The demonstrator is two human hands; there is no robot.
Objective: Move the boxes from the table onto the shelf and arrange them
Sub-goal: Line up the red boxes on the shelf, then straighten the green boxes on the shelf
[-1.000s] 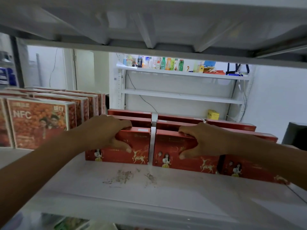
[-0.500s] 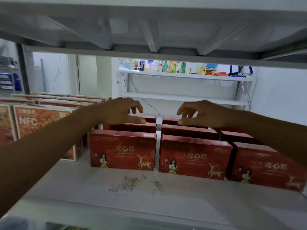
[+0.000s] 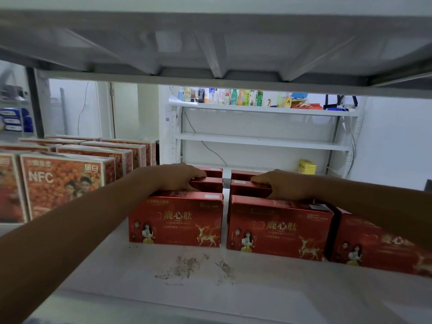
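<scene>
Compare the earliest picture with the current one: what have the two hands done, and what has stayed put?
The left hand and right hand let go of the front red boxes, lifted and reached back a row. Now the left grips the left second-row box and the right grips the right second-row box, fingers curled over the tops. The front red boxes and orange boxes stayed put on the shelf.

The left hand (image 3: 180,178) and right hand (image 3: 285,185) are showing bare; the left forearm (image 3: 93,220) and right forearm (image 3: 374,202) are showing bare to the view's edges.
</scene>
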